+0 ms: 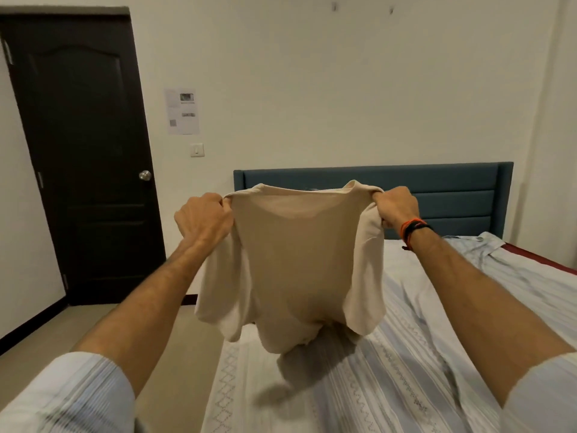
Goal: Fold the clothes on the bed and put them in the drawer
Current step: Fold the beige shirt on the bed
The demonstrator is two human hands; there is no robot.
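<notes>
Gripping a beige T-shirt [293, 267] at both shoulders, we hold it up over the bed [390, 370].

Our left hand [203, 218] and right hand [396, 207] each have fingers curled tight around bunched shoulder fabric, stretching the top edge between them. The shirt hangs down, sleeves drooping at either side, its hem just above the striped sheet. Behind it stands a blue headboard [452, 195]; a dark door [84, 151] is at left.

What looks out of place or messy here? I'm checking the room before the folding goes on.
Nothing is damaged or spilled. The striped bedsheet is rumpled and pulled back at the far right corner, baring the red mattress. The beige T-shirt, gripped by left hand and right hand, hangs unfolded.
</notes>
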